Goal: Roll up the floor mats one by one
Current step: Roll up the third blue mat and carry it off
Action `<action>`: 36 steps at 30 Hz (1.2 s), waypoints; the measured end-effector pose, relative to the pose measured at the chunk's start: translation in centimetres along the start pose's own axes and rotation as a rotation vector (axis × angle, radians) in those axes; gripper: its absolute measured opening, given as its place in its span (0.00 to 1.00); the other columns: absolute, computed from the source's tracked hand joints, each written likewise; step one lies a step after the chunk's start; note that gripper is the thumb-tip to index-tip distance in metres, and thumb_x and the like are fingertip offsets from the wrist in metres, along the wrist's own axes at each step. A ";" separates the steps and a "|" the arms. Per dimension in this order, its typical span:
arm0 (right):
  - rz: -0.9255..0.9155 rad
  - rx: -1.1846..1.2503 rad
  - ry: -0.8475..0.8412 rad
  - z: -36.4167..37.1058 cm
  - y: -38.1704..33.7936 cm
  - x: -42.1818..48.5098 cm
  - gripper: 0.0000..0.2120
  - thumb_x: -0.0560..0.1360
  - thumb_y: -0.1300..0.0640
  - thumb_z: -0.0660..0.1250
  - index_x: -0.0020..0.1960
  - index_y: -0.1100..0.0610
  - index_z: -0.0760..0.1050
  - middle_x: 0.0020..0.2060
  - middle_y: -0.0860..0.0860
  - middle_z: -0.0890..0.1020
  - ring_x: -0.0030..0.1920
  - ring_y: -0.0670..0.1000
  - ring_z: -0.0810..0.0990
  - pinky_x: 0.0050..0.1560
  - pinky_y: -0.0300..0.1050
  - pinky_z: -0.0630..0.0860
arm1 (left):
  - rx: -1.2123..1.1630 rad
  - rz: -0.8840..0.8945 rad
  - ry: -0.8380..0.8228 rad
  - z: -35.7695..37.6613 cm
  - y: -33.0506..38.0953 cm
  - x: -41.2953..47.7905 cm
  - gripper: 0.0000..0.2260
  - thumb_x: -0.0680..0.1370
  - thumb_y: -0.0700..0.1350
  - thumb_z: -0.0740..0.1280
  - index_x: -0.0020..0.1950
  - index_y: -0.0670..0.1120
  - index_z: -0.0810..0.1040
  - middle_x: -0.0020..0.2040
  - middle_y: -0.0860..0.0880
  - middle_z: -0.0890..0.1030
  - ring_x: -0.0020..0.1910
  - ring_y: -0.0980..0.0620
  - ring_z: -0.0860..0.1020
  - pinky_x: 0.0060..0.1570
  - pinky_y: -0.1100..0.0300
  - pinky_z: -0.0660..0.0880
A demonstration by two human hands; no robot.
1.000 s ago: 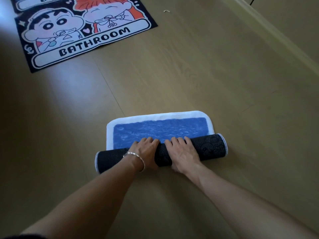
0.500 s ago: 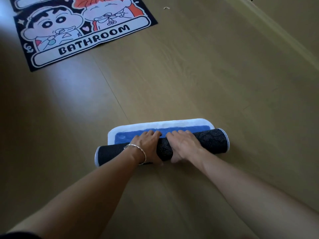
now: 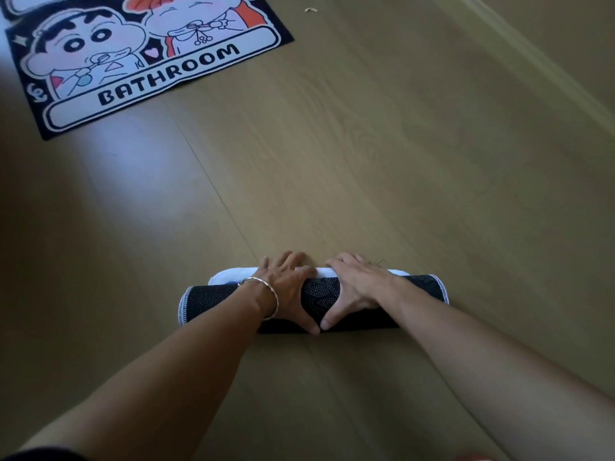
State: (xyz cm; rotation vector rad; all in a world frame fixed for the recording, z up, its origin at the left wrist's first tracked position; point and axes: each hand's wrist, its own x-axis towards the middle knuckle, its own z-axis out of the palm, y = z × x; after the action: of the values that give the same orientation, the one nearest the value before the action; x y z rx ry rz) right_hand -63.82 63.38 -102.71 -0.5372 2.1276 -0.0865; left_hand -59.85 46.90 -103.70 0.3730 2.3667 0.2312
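One floor mat, rolled into a tube with its black, white-dotted rubber backing outward (image 3: 321,296), lies crosswise on the pale wooden plank floor (image 3: 366,161), low in the middle of the view. A white stitched hem shows at each of its two ends. Along the far side of the roll, one narrow strip of the mat's white edge (image 3: 229,277) lies flat on the floor, not yet wound in.

Two bare hands rest on the roll, side by side near its middle. The left hand (image 3: 286,287) lies palm-down with its fingers spread and reaching over the top of the roll to the far side, thumb stretched along the near side. The right hand (image 3: 357,286) lies the same way, mirrored. Both are flat and pressing, not curled around anything. The two thumb tips sit just beside each other on the near face of the roll; I cannot tell whether they touch. One thin silver bangle (image 3: 266,296) circles the left wrist.

Well apart, at the top left, one black-bordered cartoon mat printed with "BATHROOM" (image 3: 166,71) lies flat and unrolled. A sliver of a second flat mat (image 3: 26,3) shows just beyond it at the picture's edge. One small pale scrap (image 3: 311,10) lies on the floor near the top, and one light moulding strip (image 3: 539,64) runs along the right.
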 end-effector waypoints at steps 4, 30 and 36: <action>0.020 -0.021 0.011 -0.3 -0.2 0.1 0.52 0.56 0.32 0.75 0.71 0.54 0.61 0.63 0.52 0.67 0.66 0.54 0.63 0.63 0.53 0.67 | 0.061 -0.063 -0.025 -0.4 0.2 0.1 0.57 0.55 0.73 0.71 0.75 0.51 0.51 0.70 0.50 0.63 0.69 0.50 0.62 0.68 0.48 0.60; -0.102 -0.073 0.104 1.1 0.9 1.1 0.35 0.56 0.25 0.68 0.47 0.49 0.60 0.43 0.44 0.65 0.53 0.49 0.69 0.53 0.49 0.66 | 0.150 -0.055 0.052 1.1 0.2 0.9 0.40 0.59 0.75 0.65 0.61 0.50 0.66 0.56 0.52 0.71 0.57 0.51 0.72 0.56 0.53 0.68; -0.022 0.030 0.221 3.6 0.0 -0.7 0.40 0.56 0.26 0.69 0.58 0.50 0.67 0.54 0.48 0.71 0.59 0.52 0.68 0.60 0.53 0.66 | 0.205 -0.097 0.018 1.9 1.5 0.0 0.39 0.60 0.72 0.67 0.63 0.51 0.64 0.58 0.50 0.70 0.59 0.49 0.70 0.57 0.51 0.67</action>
State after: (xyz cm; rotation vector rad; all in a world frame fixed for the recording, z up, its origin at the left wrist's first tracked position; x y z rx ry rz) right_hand -60.55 64.19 -104.28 -0.5551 2.3314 -0.1977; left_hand -58.27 48.39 -104.66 0.3521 2.4256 -0.0551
